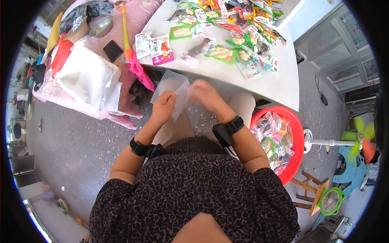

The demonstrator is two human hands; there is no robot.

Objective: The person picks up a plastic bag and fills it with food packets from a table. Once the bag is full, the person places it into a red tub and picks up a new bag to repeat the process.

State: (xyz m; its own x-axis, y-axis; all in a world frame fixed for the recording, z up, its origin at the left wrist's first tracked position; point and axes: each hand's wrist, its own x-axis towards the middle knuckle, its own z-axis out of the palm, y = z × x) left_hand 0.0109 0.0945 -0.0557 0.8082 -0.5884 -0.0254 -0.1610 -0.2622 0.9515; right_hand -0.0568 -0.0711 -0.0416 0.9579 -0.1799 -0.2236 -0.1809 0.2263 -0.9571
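Observation:
A clear plastic bag (169, 82) hangs over my lap, just in front of the white table's edge. My left hand (164, 106) pinches it by its lower part. At the bag's right side is my right hand (201, 94), smeared by motion, so its fingers and anything in them cannot be made out. Beyond both hands, the white table (279, 89) bears many small food packets, among them a white and pink packet (162, 50) and a green-edged packet (221, 53).
To my right stands a red tub (298, 141) full of packets. A pink-covered table (48, 94) at the left holds a white bag (87, 77), a metal bowl (101, 25) and a folded pink umbrella (139, 73). Farther right are a wooden stool (320, 194) and a green fan (331, 201).

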